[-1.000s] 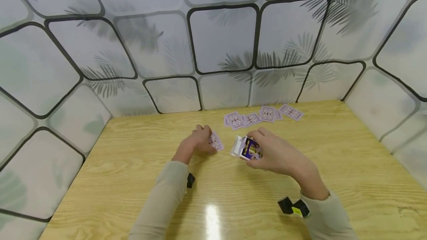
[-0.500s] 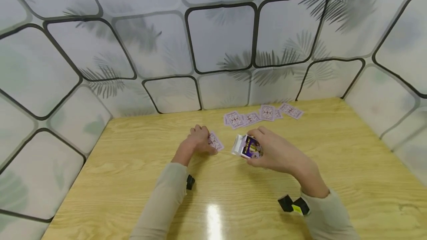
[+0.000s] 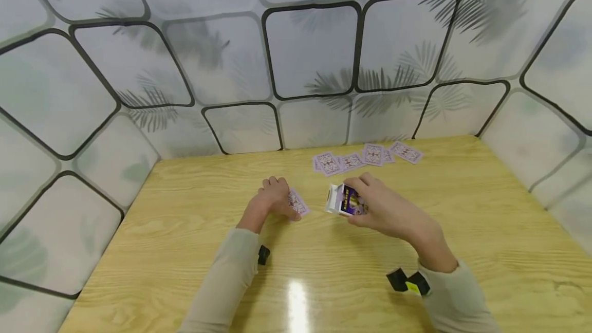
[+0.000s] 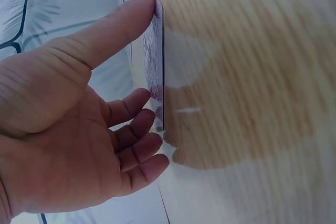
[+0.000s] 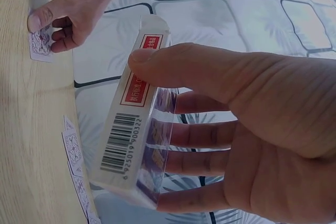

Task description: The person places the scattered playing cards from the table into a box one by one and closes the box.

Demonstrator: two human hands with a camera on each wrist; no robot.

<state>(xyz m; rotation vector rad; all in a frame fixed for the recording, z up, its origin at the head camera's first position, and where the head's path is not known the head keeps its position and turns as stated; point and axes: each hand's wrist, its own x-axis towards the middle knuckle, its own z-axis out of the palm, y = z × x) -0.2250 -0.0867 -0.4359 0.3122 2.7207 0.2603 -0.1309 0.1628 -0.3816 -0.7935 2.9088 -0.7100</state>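
Note:
My left hand [image 3: 273, 198] is down at the wooden table, holding a few purple-backed playing cards [image 3: 298, 202] face down. In the left wrist view the thumb is at one end of the thin stack [image 4: 155, 61] and the fingertips are at the other. My right hand [image 3: 393, 209] grips a card box [image 3: 352, 202] above the table, thumb on one narrow side and fingers on the other. The box is dark purple with a white end pointing left. Its barcode side [image 5: 123, 140] shows in the right wrist view. What it contains is hidden.
Several face-down cards [image 3: 328, 163] lie partly overlapping in a loose row along the back of the table [image 3: 185, 271]. The rightmost card [image 3: 406, 152] lies at a slant. A patterned fabric wall [image 3: 310, 55] encloses the back and both sides.
The cards at my left hand have shifted slightly toward me, and the hand with them. The box in my right hand has turned a little and moved slightly right. The back row has not moved.

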